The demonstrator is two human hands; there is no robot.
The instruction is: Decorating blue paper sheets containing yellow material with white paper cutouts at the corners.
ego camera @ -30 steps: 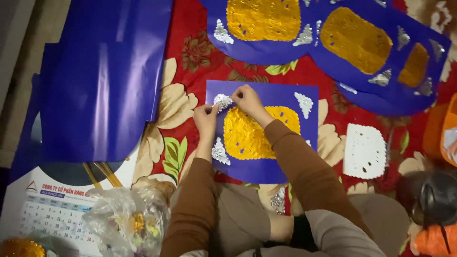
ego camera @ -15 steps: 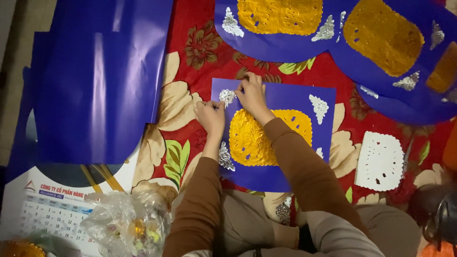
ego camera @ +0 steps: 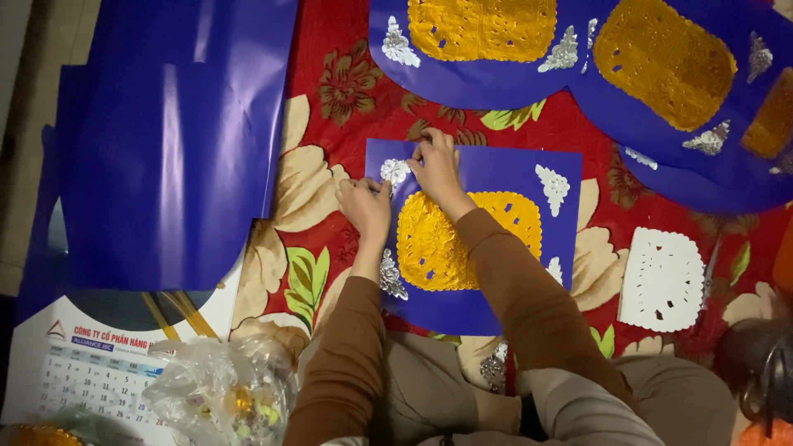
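A blue paper sheet [ego camera: 496, 310] lies on a red flowered cloth [ego camera: 330, 116] in front of me. A yellow cut-paper doily [ego camera: 438, 248] sits in its middle, with silver cut-outs at its corners. My left hand [ego camera: 366, 206] rests on the sheet's left edge. My right hand [ego camera: 436, 165] presses its fingertips on the silver cut-out [ego camera: 395, 172] at the upper left corner. Other silver pieces lie at the upper right [ego camera: 552, 186] and lower left [ego camera: 391, 277].
Large plain blue sheets [ego camera: 173, 149] lie at left. Finished blue sheets with yellow doilies [ego camera: 483, 29] lie along the top. A white cut-paper square [ego camera: 661, 281] sits at right, a calendar [ego camera: 91, 372] and a clear plastic bag [ego camera: 223, 392] at lower left.
Both hands stay at the sheet's upper left corner; the view has shifted slightly, and the right hand's fingers have settled onto the silver cut-out.
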